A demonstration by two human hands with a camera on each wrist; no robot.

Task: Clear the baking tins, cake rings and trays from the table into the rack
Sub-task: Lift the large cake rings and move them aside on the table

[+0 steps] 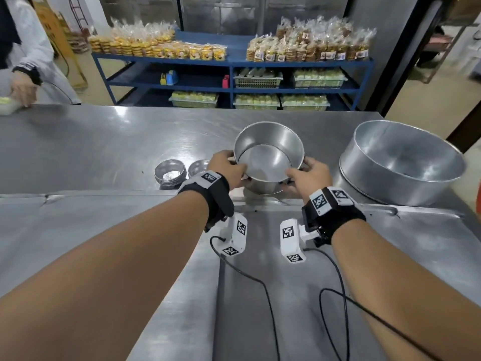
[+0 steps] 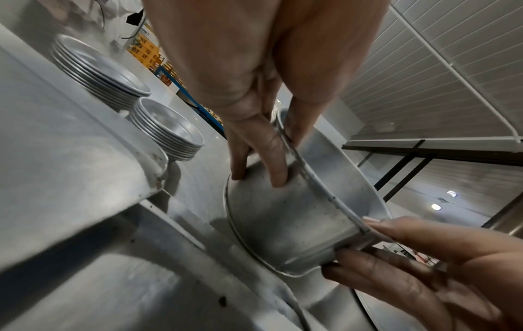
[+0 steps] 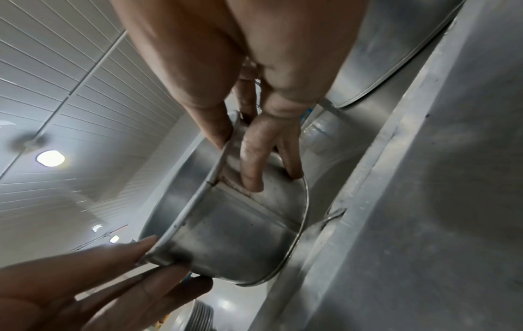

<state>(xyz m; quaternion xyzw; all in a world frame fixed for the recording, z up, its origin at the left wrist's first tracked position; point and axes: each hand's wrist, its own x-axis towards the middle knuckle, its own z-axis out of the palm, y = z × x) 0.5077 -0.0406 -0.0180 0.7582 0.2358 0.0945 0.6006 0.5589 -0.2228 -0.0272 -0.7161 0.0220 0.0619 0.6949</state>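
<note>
Head view: left hand (image 1: 226,165) and right hand (image 1: 308,175) both gripping round tin (image 1: 269,162).

We stand at a steel table (image 1: 109,142). At twelve o'clock a blue shelf unit (image 1: 230,63) carries bagged baked goods (image 1: 309,45) before grey metal wall panels (image 1: 234,11). Overhead, a white slatted ceiling (image 3: 70,74) holds a round lamp (image 3: 50,158).
</note>
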